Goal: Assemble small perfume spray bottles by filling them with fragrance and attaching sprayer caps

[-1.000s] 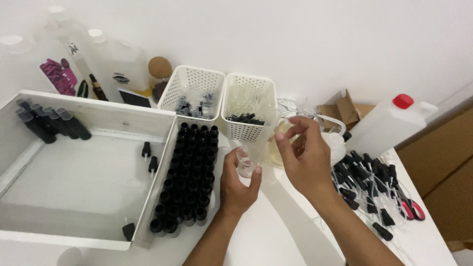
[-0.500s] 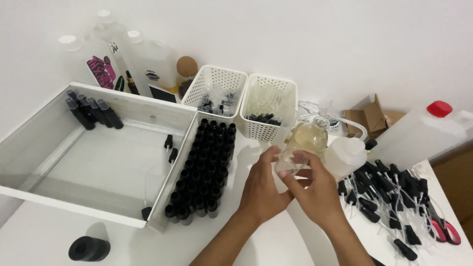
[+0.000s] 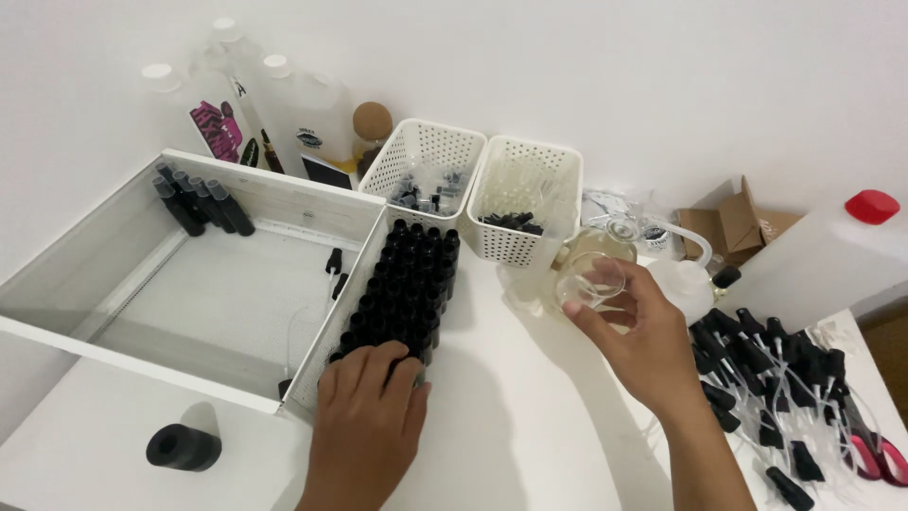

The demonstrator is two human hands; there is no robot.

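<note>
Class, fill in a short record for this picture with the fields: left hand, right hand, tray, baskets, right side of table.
left hand: left hand rests on the near end of the small black bottles
right hand: right hand holds a clear glass cup
tray: white tray, bottles packed in its narrow right compartment
baskets: two white mesh baskets behind the tray
right side of table: pile of black sprayer caps with thin tubes

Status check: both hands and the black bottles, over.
Left hand palm down on near end of black bottles. Right hand holds small clear glass cup. White baskets behind; nothing blocking.
</note>
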